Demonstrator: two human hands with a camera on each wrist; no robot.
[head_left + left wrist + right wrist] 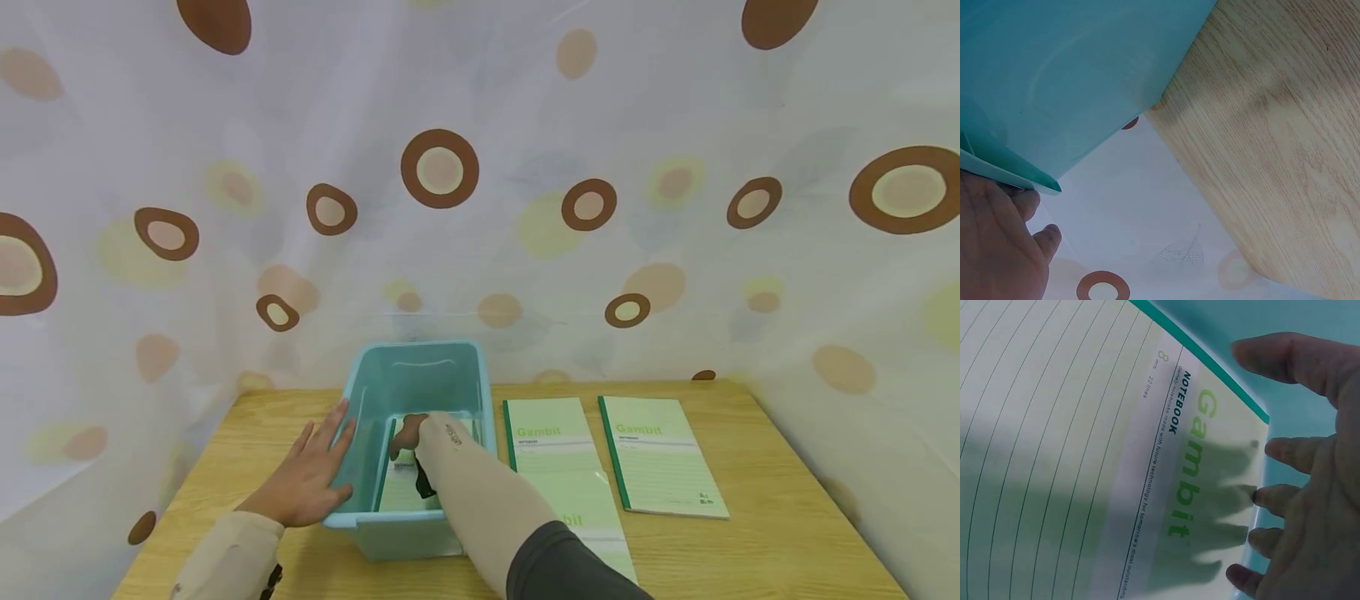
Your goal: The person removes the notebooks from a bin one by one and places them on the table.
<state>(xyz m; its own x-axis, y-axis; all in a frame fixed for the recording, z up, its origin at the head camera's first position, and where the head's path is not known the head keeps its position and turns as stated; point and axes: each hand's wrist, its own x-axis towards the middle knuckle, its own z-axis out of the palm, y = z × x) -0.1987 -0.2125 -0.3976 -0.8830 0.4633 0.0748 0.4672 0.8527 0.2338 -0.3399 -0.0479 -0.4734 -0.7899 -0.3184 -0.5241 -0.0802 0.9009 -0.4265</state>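
A light blue plastic bin [416, 367] stands on the table, with a pale green Gambit notebook [397, 498] lying inside it. My left hand [303, 483] rests at the bin's left rim, fingers spread and straight. The left wrist view shows this hand [997, 240] against the underside of the rim, beside the bin's outer wall [1091, 75]. Inside the bin, my right hand [408, 435] is over the notebook. Seen from the right wrist, the fingers [1297, 454] are spread with their tips along the notebook's [1147, 444] top edge, near its green spine.
Right of the bin, one notebook [551, 429] is partly overlapped by another notebook [581, 512] nearer me. A further notebook [663, 458] lies to their right. The wooden table [787, 533] meets a spotted white sheet [525, 250] behind and at both sides.
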